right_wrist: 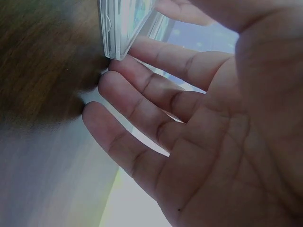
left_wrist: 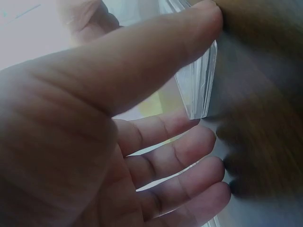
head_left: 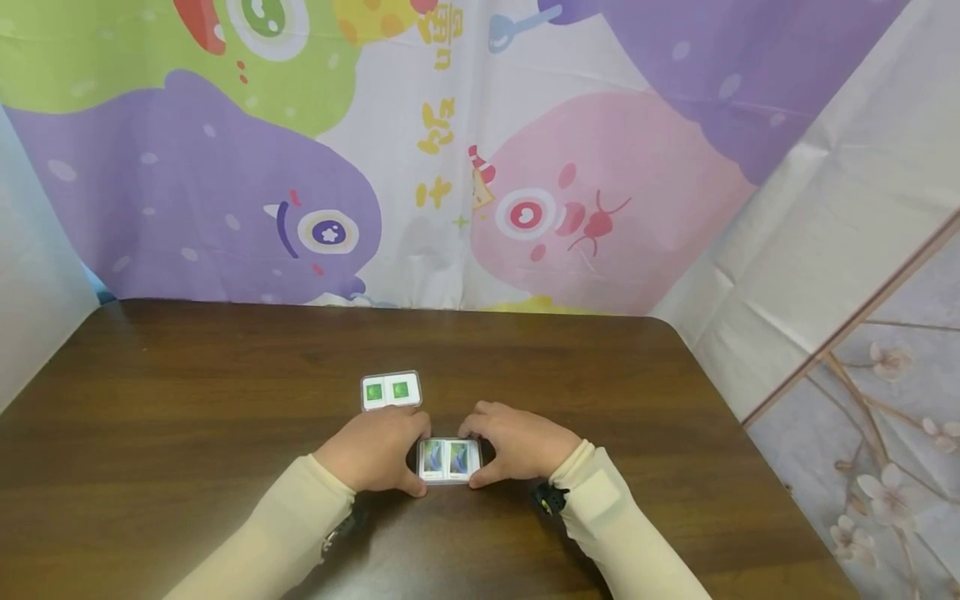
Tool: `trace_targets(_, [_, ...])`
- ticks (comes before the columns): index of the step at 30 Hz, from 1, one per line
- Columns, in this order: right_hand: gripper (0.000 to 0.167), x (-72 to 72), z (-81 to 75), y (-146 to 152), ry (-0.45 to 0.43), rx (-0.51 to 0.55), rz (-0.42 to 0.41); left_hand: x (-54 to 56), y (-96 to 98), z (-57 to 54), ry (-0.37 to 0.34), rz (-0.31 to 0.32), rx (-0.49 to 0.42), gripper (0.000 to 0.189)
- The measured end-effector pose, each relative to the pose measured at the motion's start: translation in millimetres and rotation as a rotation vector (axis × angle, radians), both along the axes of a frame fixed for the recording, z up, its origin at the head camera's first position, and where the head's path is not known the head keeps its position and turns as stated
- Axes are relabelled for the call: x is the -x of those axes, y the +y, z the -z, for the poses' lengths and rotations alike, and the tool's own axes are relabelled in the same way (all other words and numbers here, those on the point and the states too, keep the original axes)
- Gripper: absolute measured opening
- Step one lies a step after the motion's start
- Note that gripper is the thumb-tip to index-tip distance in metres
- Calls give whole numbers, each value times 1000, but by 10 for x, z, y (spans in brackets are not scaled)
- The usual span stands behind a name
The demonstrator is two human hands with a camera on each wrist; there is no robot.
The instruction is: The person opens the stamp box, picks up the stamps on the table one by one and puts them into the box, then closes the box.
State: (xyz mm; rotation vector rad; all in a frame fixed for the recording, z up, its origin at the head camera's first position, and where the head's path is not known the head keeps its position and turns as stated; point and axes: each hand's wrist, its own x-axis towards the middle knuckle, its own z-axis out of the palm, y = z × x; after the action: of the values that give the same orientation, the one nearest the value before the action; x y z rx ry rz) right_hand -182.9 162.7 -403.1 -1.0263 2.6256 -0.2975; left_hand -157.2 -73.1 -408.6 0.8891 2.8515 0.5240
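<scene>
A flat clear plastic case [head_left: 448, 461] with two blue-green picture cards side by side lies on the table in the head view. My left hand [head_left: 377, 450] holds its left end between thumb and forefinger. The right end is held likewise by my right hand [head_left: 523, 443]. In the left wrist view, the thumb [left_wrist: 156, 52] crosses the edge of the clear case [left_wrist: 203, 90], while the other fingers spread below it. The case's corner [right_wrist: 113, 42] meets the fingertips in the right wrist view. Just beyond my left hand lies a second clear case [head_left: 392, 390] with two green squares on white.
Both cases are on a dark brown wooden table [head_left: 187, 400] with rounded far corners. A cartoon-printed cloth [head_left: 420, 242] hangs behind its far edge. To the right stands a panel with flower patterns [head_left: 892, 400]. Dark bands [head_left: 549, 498] sit at the wrists.
</scene>
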Motion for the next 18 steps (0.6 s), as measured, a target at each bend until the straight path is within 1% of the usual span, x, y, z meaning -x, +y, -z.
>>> trace_targets(6, [59,25,5,-14,-15,11,-1,4,-13,-1,-4,-5,9,53])
trace_targets(13, [65,10,63,10,-65,19,16,-32,12,58,-17,-20,-1,57])
trace_targets(18, [64,17,33,57,-97,70,27,-38,21,58,-18,-42,-5,63])
